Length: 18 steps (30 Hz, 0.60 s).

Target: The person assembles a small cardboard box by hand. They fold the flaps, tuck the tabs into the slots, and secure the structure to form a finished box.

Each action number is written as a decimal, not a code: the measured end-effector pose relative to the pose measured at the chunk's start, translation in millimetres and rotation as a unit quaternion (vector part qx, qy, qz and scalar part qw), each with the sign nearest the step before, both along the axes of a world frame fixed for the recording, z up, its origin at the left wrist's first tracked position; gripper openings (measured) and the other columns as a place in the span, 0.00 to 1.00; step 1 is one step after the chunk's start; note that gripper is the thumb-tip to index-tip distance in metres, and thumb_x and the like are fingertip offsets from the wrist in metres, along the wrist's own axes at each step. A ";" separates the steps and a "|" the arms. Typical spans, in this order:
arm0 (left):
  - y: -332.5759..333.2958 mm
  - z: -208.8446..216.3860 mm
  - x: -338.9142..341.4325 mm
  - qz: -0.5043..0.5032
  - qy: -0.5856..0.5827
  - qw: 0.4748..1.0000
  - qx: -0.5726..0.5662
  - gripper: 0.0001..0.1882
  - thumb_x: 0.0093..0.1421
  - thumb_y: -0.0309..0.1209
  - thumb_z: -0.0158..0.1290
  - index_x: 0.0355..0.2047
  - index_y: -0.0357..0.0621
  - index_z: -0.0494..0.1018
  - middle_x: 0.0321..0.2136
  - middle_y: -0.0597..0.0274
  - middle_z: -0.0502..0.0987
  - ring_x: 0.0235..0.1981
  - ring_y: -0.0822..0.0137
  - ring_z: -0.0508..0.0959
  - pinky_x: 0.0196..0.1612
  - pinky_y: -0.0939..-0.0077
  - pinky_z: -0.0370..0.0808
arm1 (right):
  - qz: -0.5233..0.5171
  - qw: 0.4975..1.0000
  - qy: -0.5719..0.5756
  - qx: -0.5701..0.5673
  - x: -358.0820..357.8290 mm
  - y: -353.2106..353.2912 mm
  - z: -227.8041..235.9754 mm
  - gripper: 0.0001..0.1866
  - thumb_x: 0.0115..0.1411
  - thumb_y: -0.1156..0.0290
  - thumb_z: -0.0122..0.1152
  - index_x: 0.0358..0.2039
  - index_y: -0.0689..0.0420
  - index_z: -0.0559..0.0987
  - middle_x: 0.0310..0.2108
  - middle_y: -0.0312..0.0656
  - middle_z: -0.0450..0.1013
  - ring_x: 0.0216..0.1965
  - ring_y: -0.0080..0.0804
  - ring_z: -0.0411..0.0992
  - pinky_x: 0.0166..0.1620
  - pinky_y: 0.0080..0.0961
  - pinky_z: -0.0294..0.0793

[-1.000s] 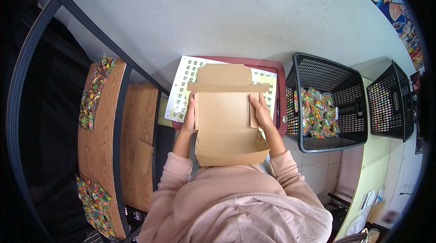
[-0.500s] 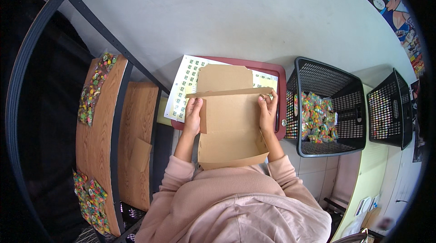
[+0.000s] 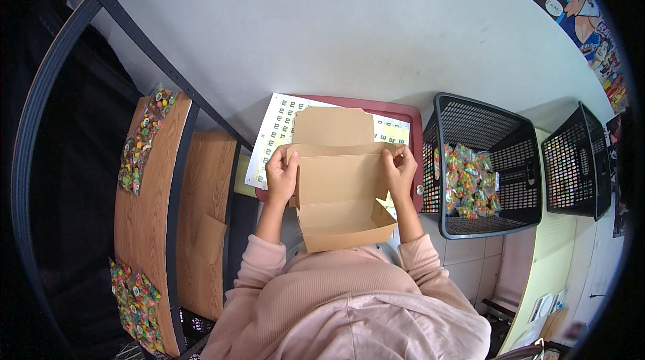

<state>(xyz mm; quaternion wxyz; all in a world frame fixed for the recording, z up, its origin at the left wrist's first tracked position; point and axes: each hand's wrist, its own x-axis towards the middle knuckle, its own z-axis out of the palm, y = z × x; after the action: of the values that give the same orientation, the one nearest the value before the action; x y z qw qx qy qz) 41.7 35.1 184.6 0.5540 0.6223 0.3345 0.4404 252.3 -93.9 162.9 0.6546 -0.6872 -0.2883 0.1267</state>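
My left hand (image 3: 282, 173) and my right hand (image 3: 401, 170) hold an open, partly folded brown cardboard box (image 3: 341, 182) between them. Each hand pinches an upper corner, thumb on the inside and fingers behind. The near end has raised walls close to my body, while the far panel carries a folded edge. A pale yellow patch shows at the right inner corner; I cannot tell what it is. Beyond the box, another flat brown cardboard piece (image 3: 332, 126) lies on white sheets with small green printed marks (image 3: 272, 137).
The sheets rest on a dark red tray or board (image 3: 415, 138) against the wall. To the right stand a black crate (image 3: 487, 108) holding candy bags (image 3: 470, 178) and a second black crate (image 3: 576, 165). Wooden shelves (image 3: 144, 225) on the left carry more candy bags (image 3: 141, 306) and cardboard (image 3: 210, 239).
The far flap, which stood edge-on across the box, now leans back with its face showing. My hands have shifted slightly toward me, and the left side flap has swung out of sight.
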 end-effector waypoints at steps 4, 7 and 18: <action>2.2 12.1 5.1 -0.046 0.053 0.996 0.060 0.07 0.54 0.22 0.48 0.34 0.34 0.67 0.29 0.61 0.72 0.29 0.79 0.68 0.33 0.86 0.66 | 0.011 0.999 -0.028 0.032 -4.9 11.2 33.7 0.10 0.50 0.79 0.52 0.18 0.60 0.61 0.20 0.36 0.67 0.22 0.14 0.59 0.25 0.14 0.63; -3.9 39.9 3.4 -0.187 -0.085 0.979 0.024 0.10 0.56 0.31 0.48 0.32 0.40 0.61 0.42 0.55 0.65 0.39 0.73 0.64 0.41 0.78 0.64 | -0.016 0.999 -0.036 0.008 -1.4 12.9 42.8 0.13 0.51 0.79 0.52 0.18 0.58 0.58 0.19 0.33 0.61 0.23 0.15 0.55 0.25 0.14 0.58; -4.9 89.9 4.8 -0.330 -0.214 0.919 -0.020 0.32 0.60 0.53 0.31 0.55 0.41 0.52 0.55 0.46 0.56 0.56 0.58 0.57 0.57 0.63 0.52 | 0.053 0.997 0.007 0.061 3.3 31.7 66.0 0.13 0.50 0.78 0.55 0.21 0.56 0.59 0.22 0.31 0.59 0.24 0.13 0.54 0.24 0.11 0.58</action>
<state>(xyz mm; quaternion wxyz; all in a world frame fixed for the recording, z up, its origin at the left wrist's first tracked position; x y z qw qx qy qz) 46.5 30.2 274.4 0.7388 0.5770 -0.0075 0.3482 255.6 -62.2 228.8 0.6897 -0.6287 -0.3272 0.1480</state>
